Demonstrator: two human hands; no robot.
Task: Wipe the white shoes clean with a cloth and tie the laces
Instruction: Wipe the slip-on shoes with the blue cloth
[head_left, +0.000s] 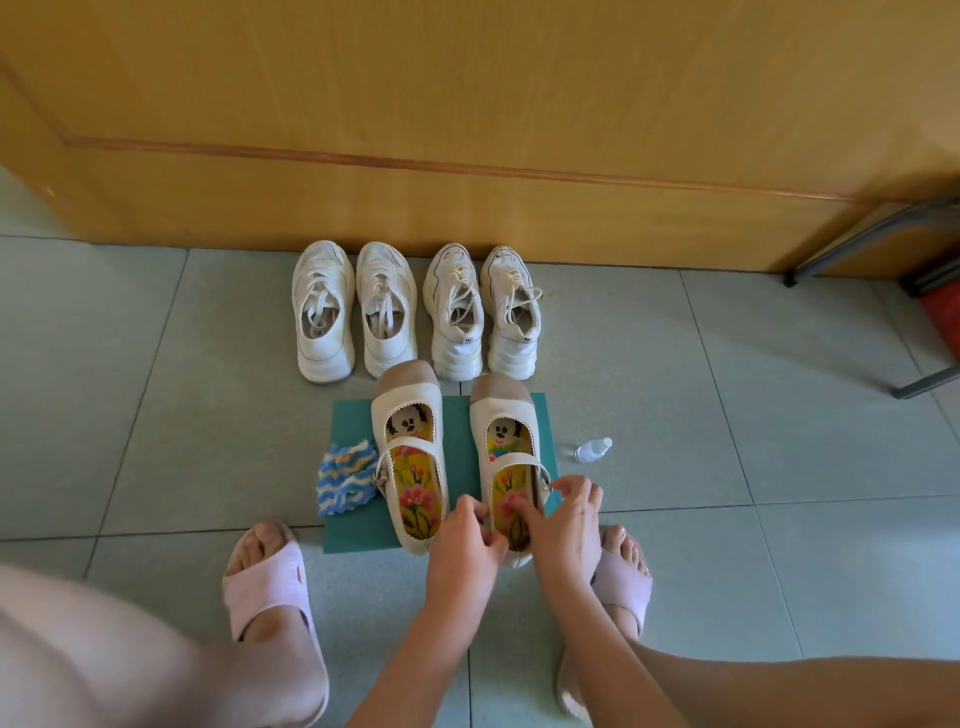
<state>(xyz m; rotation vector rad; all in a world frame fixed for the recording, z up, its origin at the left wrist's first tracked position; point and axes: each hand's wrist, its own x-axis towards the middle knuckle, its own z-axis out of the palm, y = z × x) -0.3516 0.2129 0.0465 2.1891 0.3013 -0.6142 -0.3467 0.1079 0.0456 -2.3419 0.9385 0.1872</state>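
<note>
Two cream strap shoes with flowered insoles stand on a green mat (353, 415): the left strap shoe (410, 452) and the right strap shoe (501, 441). My left hand (465, 545) pinches the heel rim of the right one. My right hand (563, 519) grips that shoe's outer side near the strap buckle, fingers curled over the rim. A blue, white and yellow cloth (345, 480) lies at the mat's left edge. Two pairs of white laced sneakers stand by the wall: one pair of sneakers (353, 312) on the left, another sneaker pair (480, 312) on the right.
A small clear bottle (592, 449) lies on the tiles right of the mat. My feet in pink slippers (267, 587) flank the mat's near edge. A wooden panel (467, 130) backs the sneakers. Metal chair legs (857, 239) stand at the far right.
</note>
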